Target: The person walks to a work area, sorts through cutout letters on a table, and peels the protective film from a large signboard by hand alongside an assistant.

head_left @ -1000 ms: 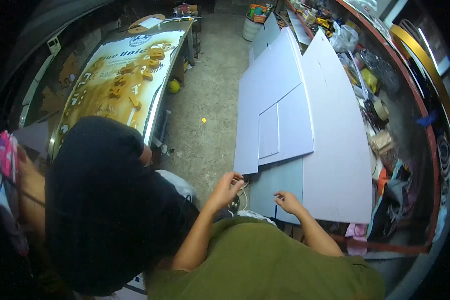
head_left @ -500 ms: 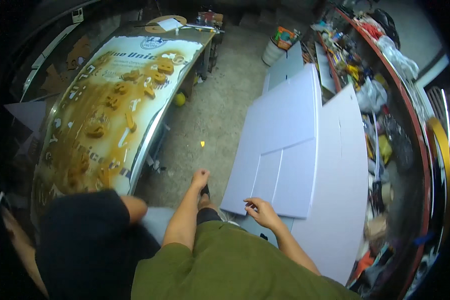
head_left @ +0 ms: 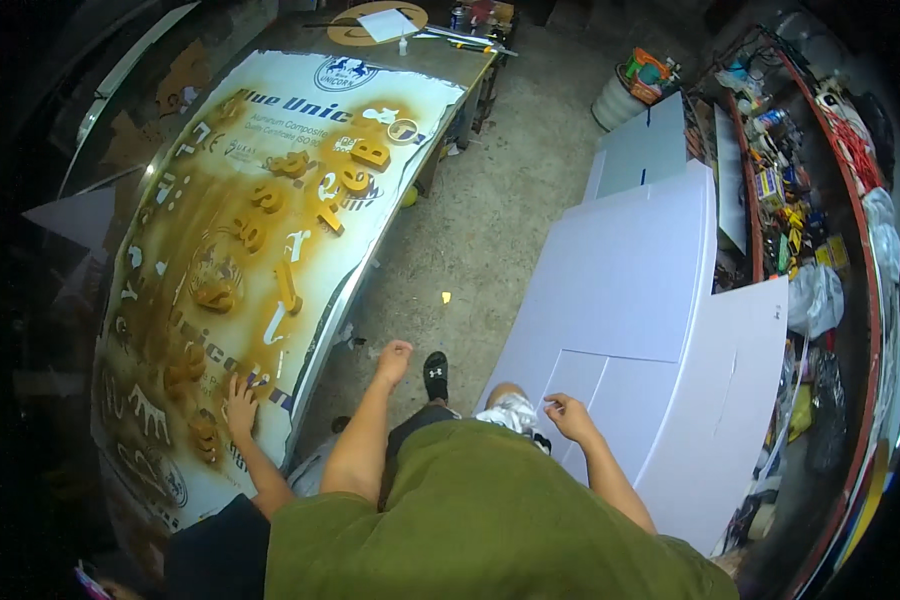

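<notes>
Hovering over the near end of a white panel (head_left: 630, 260), the right hand (head_left: 570, 416) has its fingers bent but parted; the left hand (head_left: 394, 364), fingers folded in, is above the concrete floor (head_left: 470, 230). Farther left, a co-worker's hand (head_left: 240, 408) touches a brown-stained sheet (head_left: 155, 325) with yellow letters (head_left: 372, 154); beyond stands a pale bucket (head_left: 618, 106).

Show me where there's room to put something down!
Free: the floor between the table and white panel, beyond a yellow scrap, and that panel's far part. Crowded: the sheet with yellow letters and the red-edged shelf.
</notes>
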A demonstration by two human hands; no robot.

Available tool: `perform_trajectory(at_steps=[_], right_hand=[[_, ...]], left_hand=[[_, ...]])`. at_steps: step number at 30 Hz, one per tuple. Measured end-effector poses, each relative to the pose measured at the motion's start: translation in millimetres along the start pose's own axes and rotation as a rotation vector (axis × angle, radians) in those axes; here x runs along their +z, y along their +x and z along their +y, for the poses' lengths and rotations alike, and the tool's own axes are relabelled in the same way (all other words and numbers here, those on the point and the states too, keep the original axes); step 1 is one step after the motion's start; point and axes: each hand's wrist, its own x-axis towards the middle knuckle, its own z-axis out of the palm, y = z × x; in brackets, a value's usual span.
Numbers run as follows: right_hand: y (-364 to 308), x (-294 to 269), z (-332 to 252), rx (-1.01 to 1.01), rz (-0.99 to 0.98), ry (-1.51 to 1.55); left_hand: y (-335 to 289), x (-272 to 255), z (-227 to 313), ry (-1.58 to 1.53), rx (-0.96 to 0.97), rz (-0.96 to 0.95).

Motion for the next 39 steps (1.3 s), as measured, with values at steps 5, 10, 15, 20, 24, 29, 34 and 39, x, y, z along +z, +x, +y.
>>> perform_trajectory(at_steps=[5,10,15,20,24,29,34,39], right_hand=[[35.0,-10.1,105.5,0.295,-0.078,0.176],[74.1,-56.8,132.8,0.585,-0.123,0.28],[174.2,-114.5,119.2,0.36,-0.11,0.26],[286.0,-200.2,43.6,0.125,-0.116,0.136],[345.3,-259.7,-28.2,-0.019,-0.073,0.037],[413.5,-277.8,-95.3,-0.14,-0.057,-0.033],[468.0,-250.9,-142.5,-0.299,-0.166,-0.178],[504.6,-242.7,-215.7,-0.353,-0.268,-0.341]], left_hand=[[6.3,-16.9,9.9,-0.051,-0.039,0.063],[22.1,-11.5,-5.7,0.072,-0.104,0.041],[57.9,13.6,24.4,0.029,-0.105,0.117],[95.1,46.6,111.2,0.037,0.011,0.194],[104.6,63.8,194.6,0.038,0.113,0.298],[148.5,60.3,226.0,0.079,0.209,0.489],[199.7,26.3,271.4,0.001,0.161,0.628],[224.2,-7.4,311.3,0.246,0.05,0.997]])
